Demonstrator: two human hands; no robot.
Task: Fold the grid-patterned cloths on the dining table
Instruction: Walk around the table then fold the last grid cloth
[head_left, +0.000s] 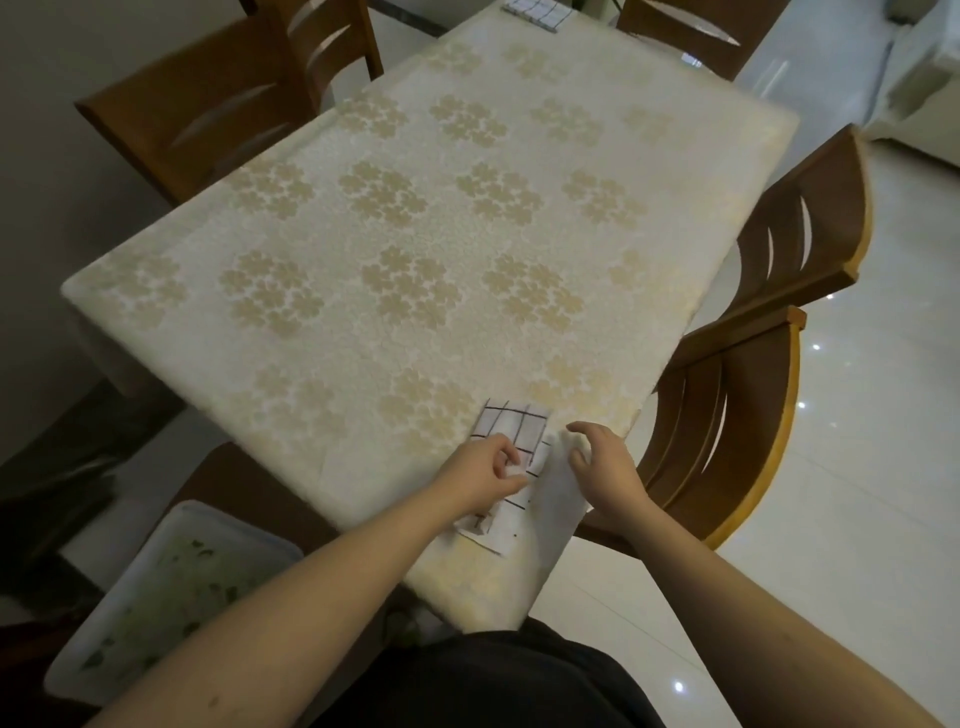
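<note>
Left hand (485, 470), fingers curled, pinching the grid-patterned cloth (511, 428) near its middle; right hand (602, 465), fingers bent, gripping a raised plain white fold of the same cloth just beside. Cloth at the near right corner of the bench (363, 322), partly flat, partly lifted, its lower flap trailing toward the bench edge. Bench covered by a cream cloth with pale gold flower clusters. Second grid-patterned cloth (537, 11), folded, at the far end of the bench, well apart from the hands. White bin (171, 592) on the floor at lower left, below the bench edge, containing a film of greenish scraps; exact contents not discernible. Wooden chairs (769, 332) along the right side, more at the far left and far end. Glossy white tiled floor (857, 493) at right.
</note>
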